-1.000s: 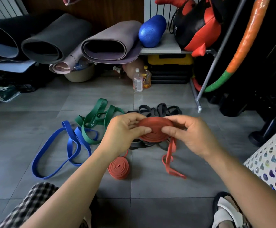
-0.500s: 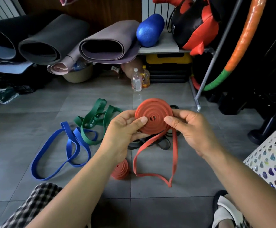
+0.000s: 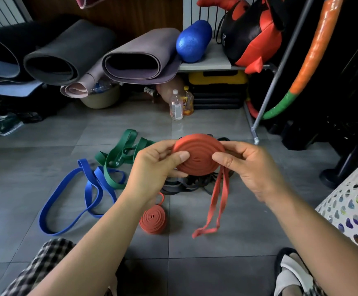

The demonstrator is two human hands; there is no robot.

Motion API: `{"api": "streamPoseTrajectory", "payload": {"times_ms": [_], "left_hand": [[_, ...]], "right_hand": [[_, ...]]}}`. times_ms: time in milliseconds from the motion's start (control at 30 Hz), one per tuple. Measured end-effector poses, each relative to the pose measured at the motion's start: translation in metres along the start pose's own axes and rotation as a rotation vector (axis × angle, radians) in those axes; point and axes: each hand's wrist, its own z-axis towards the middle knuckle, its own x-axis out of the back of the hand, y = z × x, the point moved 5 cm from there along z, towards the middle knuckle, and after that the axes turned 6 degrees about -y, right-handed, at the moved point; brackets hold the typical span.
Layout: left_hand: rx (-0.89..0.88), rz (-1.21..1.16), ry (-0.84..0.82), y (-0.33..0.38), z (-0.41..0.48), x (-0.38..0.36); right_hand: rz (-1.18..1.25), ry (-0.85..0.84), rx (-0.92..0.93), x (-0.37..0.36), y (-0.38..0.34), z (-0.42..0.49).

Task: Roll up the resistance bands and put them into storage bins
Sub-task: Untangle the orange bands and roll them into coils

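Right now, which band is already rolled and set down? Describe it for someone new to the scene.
On the grey tiled floor, look right of the loose blue band, just beneath the left hand. There lies the small red coil. Unlike the larger red coil held up off the floor, it rests on the tile untouched.

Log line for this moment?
step: roll unfinished | left hand: pinches red coil | right hand: pinches red coil | tail: hangs unrolled

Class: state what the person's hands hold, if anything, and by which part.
Both hold the partly rolled orange-red rubber resistance band: the left hand pinches the coil's left edge, the right hand its right edge.
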Motion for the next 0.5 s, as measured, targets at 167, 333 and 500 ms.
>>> {"api": "streamPoseTrajectory", "payload": {"times_ms": [167, 333, 500], "left_hand": [[0.084, -0.321, 0.040, -0.017, -0.004, -0.010], [0.195, -0.245, -0.016, -0.025, -0.004, -0.008], [-0.081, 0.742, -0.204, -0.011, 0.003, -0.001]], "right_hand": [[0.165, 0.051, -0.048, -0.001, 0.009, 0.003], [-0.003, 0.035, -0.057, 0.001, 0.008, 0.005], [-0.787, -0.099, 0.053, -0.007, 0.009, -0.001]]}}
